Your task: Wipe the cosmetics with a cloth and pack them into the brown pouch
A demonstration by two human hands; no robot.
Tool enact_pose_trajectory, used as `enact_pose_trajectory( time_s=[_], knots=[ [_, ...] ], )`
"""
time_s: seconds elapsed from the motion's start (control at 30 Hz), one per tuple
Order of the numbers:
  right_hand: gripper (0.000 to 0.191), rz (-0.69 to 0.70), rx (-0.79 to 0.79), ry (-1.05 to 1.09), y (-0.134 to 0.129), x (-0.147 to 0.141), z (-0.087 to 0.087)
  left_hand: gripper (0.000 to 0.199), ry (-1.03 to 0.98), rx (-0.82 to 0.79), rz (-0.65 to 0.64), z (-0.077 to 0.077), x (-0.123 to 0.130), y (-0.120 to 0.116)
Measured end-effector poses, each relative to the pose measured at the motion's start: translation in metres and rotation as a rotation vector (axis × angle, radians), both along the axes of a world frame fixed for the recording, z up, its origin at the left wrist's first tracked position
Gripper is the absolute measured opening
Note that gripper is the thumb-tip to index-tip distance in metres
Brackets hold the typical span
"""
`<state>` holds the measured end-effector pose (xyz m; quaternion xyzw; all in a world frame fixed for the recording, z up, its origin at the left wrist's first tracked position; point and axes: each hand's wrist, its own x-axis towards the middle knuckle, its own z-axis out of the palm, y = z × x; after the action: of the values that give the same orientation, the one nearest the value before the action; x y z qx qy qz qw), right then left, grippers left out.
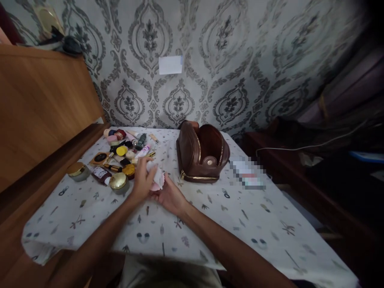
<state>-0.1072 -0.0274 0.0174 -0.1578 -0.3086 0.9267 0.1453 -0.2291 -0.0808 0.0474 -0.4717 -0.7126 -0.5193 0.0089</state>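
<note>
Over the table, both hands meet on a small white-and-pink item, soft-looking and partly covered by fingers; I cannot make out its kind. My left hand closes on it from the left and above. From the right and below, my right hand grips its edge. Just left of my hands lie cosmetics: a gold-lidded jar, an amber-coloured jar, a brown bottle with a white cap and several tubes. A brown toiletry bag stands unzipped to the right, its flap hanging open.
A patterned white cloth covers the table. Another gold-lidded jar sits near the left edge. Right of the bag lies a blurred-out flat object. A wooden cabinet borders the left side, and a papered wall rises behind.
</note>
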Motion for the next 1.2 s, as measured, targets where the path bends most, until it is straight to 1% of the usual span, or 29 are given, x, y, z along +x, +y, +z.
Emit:
enact_pose_trajectory(
  time_s=[0.03,0.1,0.17,0.2,0.27,0.33,0.4,0.47,0.6,0.7,0.9,1.03,1.2],
  knots=[
    [0.043,-0.016,0.007,0.009,0.000,0.000,-0.001,0.026,0.020,-0.009,-0.039,-0.007,0.008,-0.002],
    [0.037,-0.058,0.010,0.014,0.003,0.001,-0.004,0.036,0.073,-0.036,-0.132,-0.018,0.019,-0.007],
    [0.032,-0.097,0.019,0.022,0.008,0.002,-0.008,0.049,0.128,-0.069,-0.216,-0.024,0.022,-0.010],
    [0.031,-0.118,0.028,0.035,0.010,0.002,-0.010,0.051,0.147,-0.083,-0.249,-0.026,0.022,-0.010],
    [0.036,-0.155,0.053,0.070,0.015,0.002,-0.014,0.050,0.139,-0.091,-0.273,-0.029,0.018,-0.008],
    [0.045,-0.164,0.078,0.105,0.019,0.001,-0.016,0.049,0.087,-0.062,-0.245,-0.029,0.013,-0.005],
    [0.053,-0.148,0.096,0.124,0.022,0.001,-0.017,0.049,0.023,-0.013,-0.203,-0.029,0.009,-0.003],
    [0.058,-0.129,0.108,0.122,0.022,0.000,-0.017,0.044,0.017,0.024,-0.169,-0.028,0.006,-0.003],
    [0.062,-0.123,0.150,0.098,0.020,-0.001,-0.016,0.025,0.196,0.058,-0.154,-0.024,0.004,-0.008],
    [0.062,-0.133,0.186,0.093,0.018,-0.001,-0.016,0.023,0.274,0.075,-0.215,-0.019,0.003,-0.010],
    [0.063,-0.133,0.213,0.056,0.016,-0.003,-0.018,0.023,0.279,0.125,-0.385,-0.011,0.001,-0.010],
    [0.065,-0.126,0.183,0.042,0.017,-0.003,-0.020,0.022,0.250,0.128,-0.471,-0.008,0.002,-0.011],
    [0.054,-0.131,0.113,0.036,0.020,-0.003,-0.020,0.020,0.222,0.103,-0.562,-0.006,0.001,-0.012]
  ],
)
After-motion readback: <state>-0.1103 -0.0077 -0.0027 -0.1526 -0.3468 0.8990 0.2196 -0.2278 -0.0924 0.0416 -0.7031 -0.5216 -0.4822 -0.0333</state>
